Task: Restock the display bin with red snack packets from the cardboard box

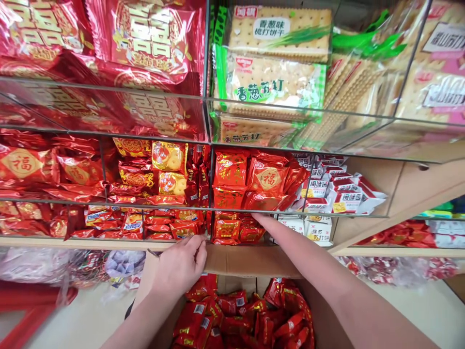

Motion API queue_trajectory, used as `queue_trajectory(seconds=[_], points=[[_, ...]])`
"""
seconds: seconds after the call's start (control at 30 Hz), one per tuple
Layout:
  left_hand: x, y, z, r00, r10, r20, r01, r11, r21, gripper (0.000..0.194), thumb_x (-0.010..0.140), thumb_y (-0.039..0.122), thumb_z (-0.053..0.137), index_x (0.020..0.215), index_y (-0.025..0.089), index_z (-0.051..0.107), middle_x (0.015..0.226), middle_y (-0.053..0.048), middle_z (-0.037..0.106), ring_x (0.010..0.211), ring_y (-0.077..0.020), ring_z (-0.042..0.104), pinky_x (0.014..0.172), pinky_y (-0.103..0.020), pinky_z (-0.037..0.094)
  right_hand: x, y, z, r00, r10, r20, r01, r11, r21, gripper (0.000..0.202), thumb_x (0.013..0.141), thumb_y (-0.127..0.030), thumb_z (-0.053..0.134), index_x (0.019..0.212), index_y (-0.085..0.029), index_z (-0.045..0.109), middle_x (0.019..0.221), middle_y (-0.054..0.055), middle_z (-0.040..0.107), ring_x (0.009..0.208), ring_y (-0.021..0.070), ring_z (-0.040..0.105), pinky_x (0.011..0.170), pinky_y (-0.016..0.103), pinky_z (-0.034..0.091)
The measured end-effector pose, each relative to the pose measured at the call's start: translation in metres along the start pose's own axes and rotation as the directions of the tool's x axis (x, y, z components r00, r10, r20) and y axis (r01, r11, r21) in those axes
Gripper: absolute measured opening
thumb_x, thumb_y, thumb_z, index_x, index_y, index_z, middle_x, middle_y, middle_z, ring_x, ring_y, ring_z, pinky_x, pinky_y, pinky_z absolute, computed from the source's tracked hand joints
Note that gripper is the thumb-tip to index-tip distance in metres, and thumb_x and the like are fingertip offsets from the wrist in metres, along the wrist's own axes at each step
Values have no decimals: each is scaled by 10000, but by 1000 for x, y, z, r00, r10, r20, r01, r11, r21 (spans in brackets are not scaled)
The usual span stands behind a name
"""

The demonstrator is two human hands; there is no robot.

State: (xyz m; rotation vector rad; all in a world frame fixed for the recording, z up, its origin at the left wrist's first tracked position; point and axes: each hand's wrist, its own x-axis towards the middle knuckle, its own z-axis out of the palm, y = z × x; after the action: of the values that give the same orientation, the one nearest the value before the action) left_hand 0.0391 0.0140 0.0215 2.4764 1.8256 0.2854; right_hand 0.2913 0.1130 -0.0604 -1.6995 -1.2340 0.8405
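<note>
A cardboard box (pixel 250 261) stands below the shelf, filled with red foil-wrapped snack packets (pixel 236 322). My left hand (pixel 181 264) is closed, its curled fingers at the far left corner of the box beside the shelf edge. My right arm stretches up to a shelf compartment holding red packets with gold lettering (pixel 269 177). My right hand is hidden among or behind those packets, around the compartment's lower front, so its fingers and anything in them cannot be seen.
Clear dividers split the shelf. Above are large red packets (pixel 148 34) and soda crackers (pixel 279 36). White packets (pixel 347 196) lie right of my arm, and a wooden side panel (pixel 428 179) slopes there. A red frame (pixel 32 310) stands lower left.
</note>
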Motion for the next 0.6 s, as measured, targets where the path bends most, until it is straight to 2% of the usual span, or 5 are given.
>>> queue_trajectory(seconds=[0.2,0.4,0.47,0.53,0.6], points=[[1,0,-2,999,-28,20,28,1000,-4,283,839,329,291,886,250,559,838,-8,661,718,-183,614,560,-259,382,-10,-16,-9,999,-14,31,17,997,-77,325,650,-395,610,948,-265,616,1027,37,614,1056,243,473,867,356,372],[2,1,-4,1000,1,11,-1,1000,13,285,839,339,281,858,251,551,836,-5,661,726,-181,613,582,-251,393,-20,-35,-18,987,17,161,24,968,-251,104,539,-220,698,515,-208,598,675,58,645,824,276,561,756,369,390],[1,0,-4,1000,13,23,-13,1000,17,296,845,347,267,870,255,547,853,-2,663,734,-182,616,583,-250,395,-46,-46,-34,980,1,199,58,955,-291,114,531,-179,694,496,-191,586,654,60,629,776,265,561,748,374,383],[1,0,-5,999,24,41,-25,1000,18,307,848,356,258,887,256,546,871,0,664,740,-182,618,584,-249,397,-87,-60,-56,967,-119,224,184,936,-300,47,595,-189,659,629,-195,627,777,61,632,822,240,542,772,355,372],[1,0,-5,998,33,59,-34,999,13,317,848,366,255,903,256,547,892,-1,663,755,-185,618,592,-249,403,-135,-70,-74,876,-396,276,470,829,-303,103,730,-213,545,784,-211,633,875,64,617,864,217,517,771,339,374]])
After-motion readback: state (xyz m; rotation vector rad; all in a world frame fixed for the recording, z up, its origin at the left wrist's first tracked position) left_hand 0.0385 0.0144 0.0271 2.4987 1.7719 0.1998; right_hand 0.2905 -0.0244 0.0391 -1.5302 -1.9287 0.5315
